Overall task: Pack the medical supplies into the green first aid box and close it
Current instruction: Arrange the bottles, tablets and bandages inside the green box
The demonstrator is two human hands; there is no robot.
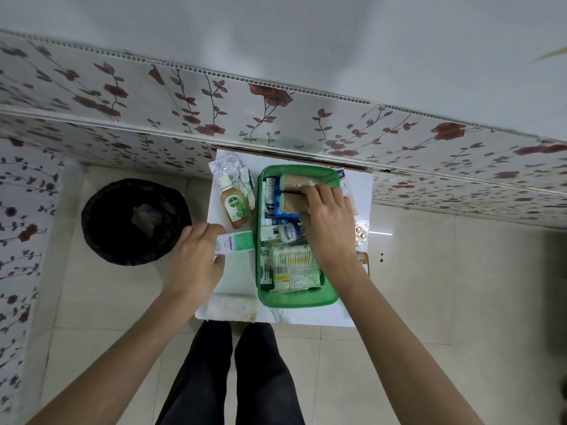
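Plastics, paper and tile around the green box

The green box looks like smooth, slightly glossy plastic. Inside it, two tan bandage rolls at its far end look like matt woven cloth, and the cotton-bud packet at its near end is in shiny clear film. Left of the box, the amber Dettol bottle is glossy translucent plastic, the crumpled wrapper beyond it is crinkly clear film, and the white-and-green carton is smooth printed card. The tabletop under the box is matt white; the floor tiles right of it are glossy.
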